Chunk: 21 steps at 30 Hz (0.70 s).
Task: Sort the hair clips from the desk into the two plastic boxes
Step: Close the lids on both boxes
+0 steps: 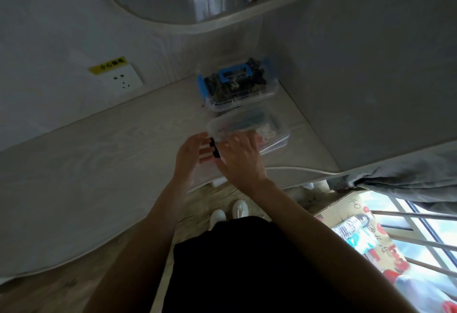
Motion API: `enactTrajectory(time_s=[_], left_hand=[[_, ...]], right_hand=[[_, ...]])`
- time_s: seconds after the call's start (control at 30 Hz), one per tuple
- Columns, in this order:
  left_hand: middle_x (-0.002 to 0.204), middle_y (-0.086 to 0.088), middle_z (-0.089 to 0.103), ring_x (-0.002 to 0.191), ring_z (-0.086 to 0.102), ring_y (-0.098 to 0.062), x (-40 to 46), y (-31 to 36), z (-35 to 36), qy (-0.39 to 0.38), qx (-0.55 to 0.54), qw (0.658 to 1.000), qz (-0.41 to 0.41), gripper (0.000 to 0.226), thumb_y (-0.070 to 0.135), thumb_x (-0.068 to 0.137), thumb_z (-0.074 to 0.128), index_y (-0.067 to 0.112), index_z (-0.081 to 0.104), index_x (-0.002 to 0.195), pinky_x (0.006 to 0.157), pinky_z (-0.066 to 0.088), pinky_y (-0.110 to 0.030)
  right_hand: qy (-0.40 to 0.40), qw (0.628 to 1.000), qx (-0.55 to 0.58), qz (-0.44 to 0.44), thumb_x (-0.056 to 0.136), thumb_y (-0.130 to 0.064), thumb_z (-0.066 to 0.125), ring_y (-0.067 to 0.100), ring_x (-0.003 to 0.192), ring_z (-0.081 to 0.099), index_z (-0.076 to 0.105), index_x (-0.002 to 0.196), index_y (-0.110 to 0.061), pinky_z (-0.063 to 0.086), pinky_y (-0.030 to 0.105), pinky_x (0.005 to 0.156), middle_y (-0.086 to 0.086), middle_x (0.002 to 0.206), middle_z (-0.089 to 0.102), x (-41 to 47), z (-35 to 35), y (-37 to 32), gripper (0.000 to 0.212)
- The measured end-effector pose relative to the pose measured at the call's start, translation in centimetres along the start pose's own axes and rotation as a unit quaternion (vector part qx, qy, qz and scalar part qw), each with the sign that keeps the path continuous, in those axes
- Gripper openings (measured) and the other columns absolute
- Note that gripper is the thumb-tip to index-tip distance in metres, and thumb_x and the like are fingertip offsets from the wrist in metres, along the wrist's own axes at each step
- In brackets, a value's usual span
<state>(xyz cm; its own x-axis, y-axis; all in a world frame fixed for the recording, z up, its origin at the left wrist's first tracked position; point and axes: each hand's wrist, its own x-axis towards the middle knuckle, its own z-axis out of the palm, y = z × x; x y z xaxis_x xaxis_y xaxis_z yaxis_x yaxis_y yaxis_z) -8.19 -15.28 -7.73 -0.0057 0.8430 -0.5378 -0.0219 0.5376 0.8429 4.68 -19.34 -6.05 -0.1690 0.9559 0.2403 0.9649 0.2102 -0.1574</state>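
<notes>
From the head view, the pale wood-grain desk (103, 144) lies bare across its whole left half; its near edge curves just below the hands. Two clear plastic boxes stand at the far right, close to the grey side panel (371, 65). The far blue-latched box (238, 85), lidded, holds dark clips; the near clear box (249, 129) holds pale and coloured ones. Both hands meet just beside its near-left corner. The left hand (190, 154) is open-fingered. The right hand (241, 156) touches the black clips (214, 148), blurred; its grasp cannot be told.
</notes>
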Motion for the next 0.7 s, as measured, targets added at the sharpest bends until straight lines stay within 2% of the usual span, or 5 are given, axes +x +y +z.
enactTrajectory(time_s=[0.1,0.27,0.37,0.5,0.7], left_hand=[[0.1,-0.005,0.066,0.082,0.066,-0.015,0.0,-0.1,0.1,-0.007,0.032,0.999,0.003,0.027,0.027,0.09,0.059,0.012,0.058,0.113,0.071,0.056,-0.025],[0.086,0.007,0.065,0.078,0.066,-0.01,-0.1,-0.2,1.1,0.037,0.103,0.993,0.052,0.037,0.023,0.072,0.078,0.023,0.056,0.102,0.072,0.056,-0.023],[0.085,0.01,0.064,0.073,0.063,-0.004,-0.3,-0.2,1.3,0.049,0.154,0.983,0.083,0.041,0.026,0.072,0.078,0.022,0.056,0.107,0.069,0.053,-0.018],[0.091,0.006,0.065,0.081,0.065,-0.011,-0.2,0.0,1.3,0.046,0.187,0.976,0.101,0.041,0.025,0.074,0.075,0.02,0.058,0.111,0.077,0.054,-0.028],[0.095,-0.006,0.068,0.088,0.068,-0.021,0.3,-0.4,0.8,0.022,0.085,0.996,0.024,0.038,0.014,0.074,0.076,0.018,0.061,0.109,0.081,0.058,-0.04]], right_hand=[[0.037,0.992,0.097,0.07,0.083,-0.025,0.052,0.028,0.098,0.061,0.07,0.085,-0.016,0.046,0.044,0.093,0.004,0.097,0.07,0.1,-0.3,2.4,0.02],[-0.041,0.928,0.164,0.331,0.087,-0.017,0.056,0.037,0.12,0.047,0.052,0.127,-0.008,0.038,0.041,0.101,0.019,0.13,0.053,0.8,-1.0,9.9,0.042],[-0.064,0.908,0.225,0.347,0.088,-0.013,0.056,0.034,0.109,0.059,0.055,0.123,-0.002,0.044,0.037,0.094,0.021,0.121,0.062,1.2,-1.5,10.3,0.036],[-0.028,0.904,0.223,0.365,0.087,-0.016,0.059,0.031,0.093,0.065,0.064,0.109,-0.007,0.049,0.034,0.079,0.016,0.104,0.07,0.5,-1.7,9.7,0.024],[0.007,0.9,0.229,0.371,0.087,-0.018,0.06,0.024,0.082,0.068,0.069,0.097,-0.014,0.045,0.023,0.07,0.009,0.092,0.073,0.1,-0.9,10.3,0.014]])
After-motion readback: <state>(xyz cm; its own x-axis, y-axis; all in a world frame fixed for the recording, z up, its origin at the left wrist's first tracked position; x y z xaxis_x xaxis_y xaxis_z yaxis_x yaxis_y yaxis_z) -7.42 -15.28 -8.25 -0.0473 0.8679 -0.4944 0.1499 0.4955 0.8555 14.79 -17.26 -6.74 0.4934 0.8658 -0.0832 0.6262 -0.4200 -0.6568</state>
